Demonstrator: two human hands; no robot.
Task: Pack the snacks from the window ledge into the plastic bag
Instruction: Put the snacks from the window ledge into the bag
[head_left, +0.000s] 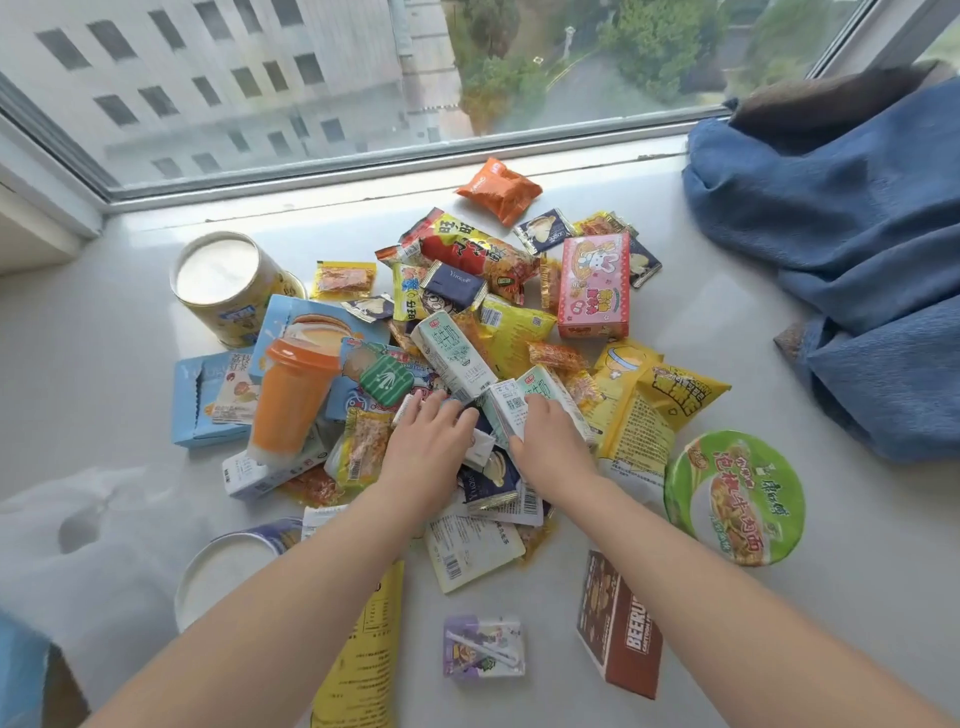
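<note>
The right hand curls its fingers over the near end of a milk carton in the middle of the snack pile on the window ledge, its long axis running away up-right, while the left hand rests loose-fingered just beside it.

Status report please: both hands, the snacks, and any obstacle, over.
Left hand open, resting flat on snack pile. Right hand gripping a milk carton. Snacks all on window ledge; plastic bag not clearly in view. No obstacle.
</note>
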